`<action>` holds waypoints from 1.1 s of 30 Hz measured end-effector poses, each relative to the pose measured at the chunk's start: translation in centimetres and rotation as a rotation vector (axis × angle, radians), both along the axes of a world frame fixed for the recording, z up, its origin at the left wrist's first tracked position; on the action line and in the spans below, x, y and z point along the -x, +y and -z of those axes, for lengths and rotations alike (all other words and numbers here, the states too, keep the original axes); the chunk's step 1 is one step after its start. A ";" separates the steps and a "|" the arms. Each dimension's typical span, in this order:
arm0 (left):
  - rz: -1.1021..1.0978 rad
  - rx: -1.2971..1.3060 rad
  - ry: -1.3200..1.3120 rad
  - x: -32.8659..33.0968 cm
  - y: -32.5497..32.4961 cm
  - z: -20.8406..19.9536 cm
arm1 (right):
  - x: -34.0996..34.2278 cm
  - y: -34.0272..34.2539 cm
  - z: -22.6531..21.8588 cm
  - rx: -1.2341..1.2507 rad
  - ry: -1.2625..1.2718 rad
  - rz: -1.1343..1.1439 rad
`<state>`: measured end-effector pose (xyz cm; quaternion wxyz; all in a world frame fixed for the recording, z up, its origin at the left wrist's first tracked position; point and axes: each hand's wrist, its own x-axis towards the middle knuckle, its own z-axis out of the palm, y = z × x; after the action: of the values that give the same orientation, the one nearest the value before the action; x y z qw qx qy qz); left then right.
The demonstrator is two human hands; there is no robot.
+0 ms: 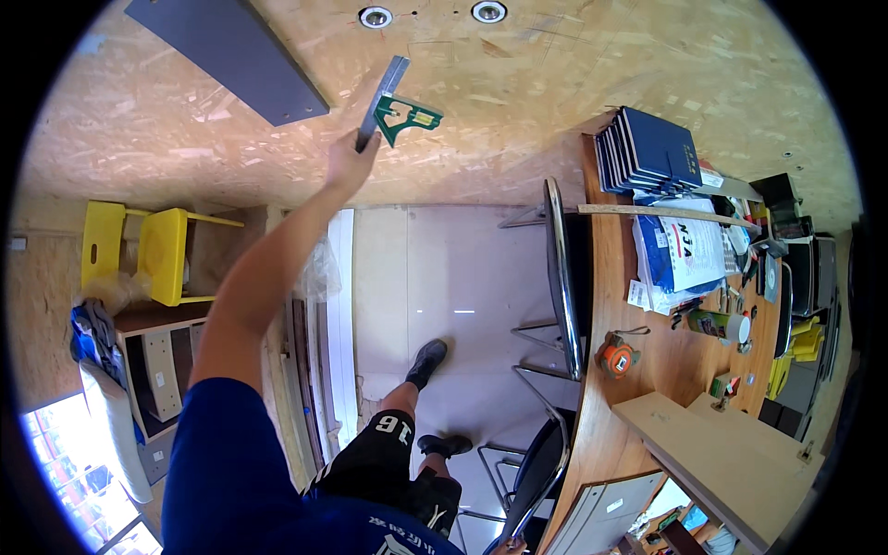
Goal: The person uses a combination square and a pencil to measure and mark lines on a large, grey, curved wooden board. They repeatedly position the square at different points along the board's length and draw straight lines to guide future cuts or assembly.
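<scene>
I saw the bare left hand (pixel 350 166) closed around the lower end of a green-headed combination square with a flat steel blade (pixel 381 99), raised in front of the tan wood-chip wall (pixel 518 111); whether the square touched it, I couldn't tell. A flat grey rectangular panel (pixel 236 57) stood to its left. Only part of the right hand (pixel 510 548) showed, beside a black chrome-framed chair (pixel 538 462), so I couldn't tell its grip. A round orange tape measure (pixel 617 356) lay on the brown wooden table (pixel 603 268).
</scene>
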<state>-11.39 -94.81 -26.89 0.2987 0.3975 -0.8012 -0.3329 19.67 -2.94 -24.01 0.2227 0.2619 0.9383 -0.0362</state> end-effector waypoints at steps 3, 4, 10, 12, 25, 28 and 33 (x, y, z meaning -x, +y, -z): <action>-0.059 -0.053 0.081 2.0 1.6 1.8 | -0.3 -0.4 0.1 0.057 0.037 0.010; -0.078 -0.056 0.096 3.0 1.8 2.4 | -0.9 0.0 0.2 0.068 0.048 0.017; -0.212 -0.126 0.254 8.2 0.8 5.9 | -2.2 5.9 1.8 0.041 0.008 0.017; -0.171 -0.109 0.342 8.5 0.3 7.4 | -2.9 5.2 1.3 0.120 0.142 -0.228; -0.082 -0.287 0.440 11.5 1.0 7.4 | -3.8 7.4 2.7 0.133 0.091 -0.058; -0.065 -0.305 0.424 11.8 0.6 7.5 | -3.1 6.1 2.1 0.069 0.058 -0.127; -0.065 -0.218 0.358 12.1 -0.2 8.1 | -1.0 1.1 -0.5 -0.038 -0.063 -0.076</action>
<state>-23.51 -95.01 -35.02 0.4021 0.3877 -0.6814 -0.4730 20.64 -1.80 -23.50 0.2484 0.2313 0.9407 -0.0016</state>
